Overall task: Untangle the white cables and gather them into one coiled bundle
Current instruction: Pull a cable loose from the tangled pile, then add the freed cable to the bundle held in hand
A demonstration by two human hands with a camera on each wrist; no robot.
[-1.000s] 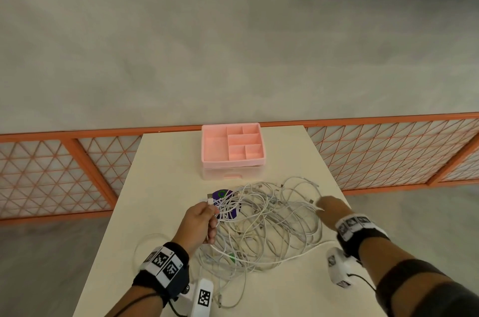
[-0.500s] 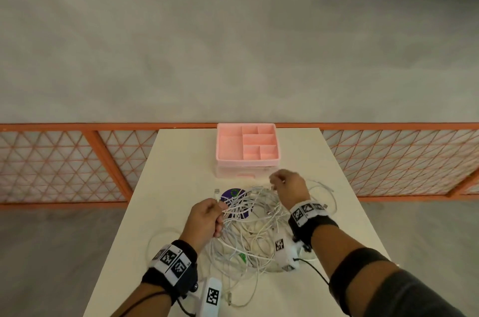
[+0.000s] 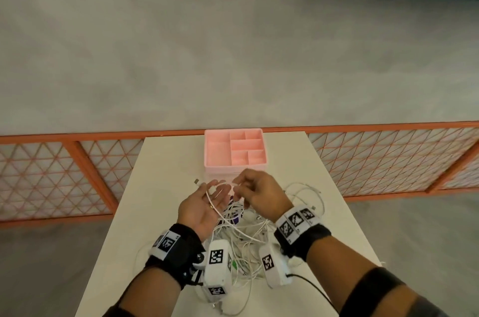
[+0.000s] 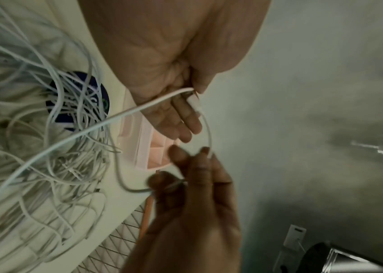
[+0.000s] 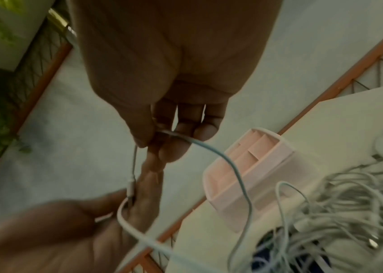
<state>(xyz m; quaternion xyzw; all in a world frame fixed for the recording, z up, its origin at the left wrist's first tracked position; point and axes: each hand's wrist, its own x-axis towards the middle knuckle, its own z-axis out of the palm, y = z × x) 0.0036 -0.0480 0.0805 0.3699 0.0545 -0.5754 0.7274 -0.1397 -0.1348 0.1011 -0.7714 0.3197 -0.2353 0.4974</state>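
Observation:
A tangled pile of white cables [image 3: 241, 228] [image 4: 34, 147] [image 5: 337, 212] lies on the cream table [image 3: 166, 187]. My left hand [image 3: 204, 202] is raised palm up above the pile's far left side. One white cable [image 3: 211, 200] runs across its palm, and the thumb presses the cable's connector [image 4: 194, 103] against the fingers. My right hand [image 3: 259, 191] is just to its right and pinches the same cable [image 5: 186, 140] between thumb and forefinger. A short loop of cable spans the two hands. The rest of that cable trails down into the pile.
A pink compartment organizer [image 3: 234, 149] [image 5: 256, 175] stands at the table's far edge, just beyond my hands. A dark purple round sticker [image 3: 236, 219] [image 4: 78, 103] lies under the cables. An orange lattice fence [image 3: 64, 176] runs behind the table. Loose loops reach the right edge [image 3: 311, 194].
My right hand crossed from the pile's right side to the left hand and now pinches a cable. My left hand rose and turned palm up with that cable.

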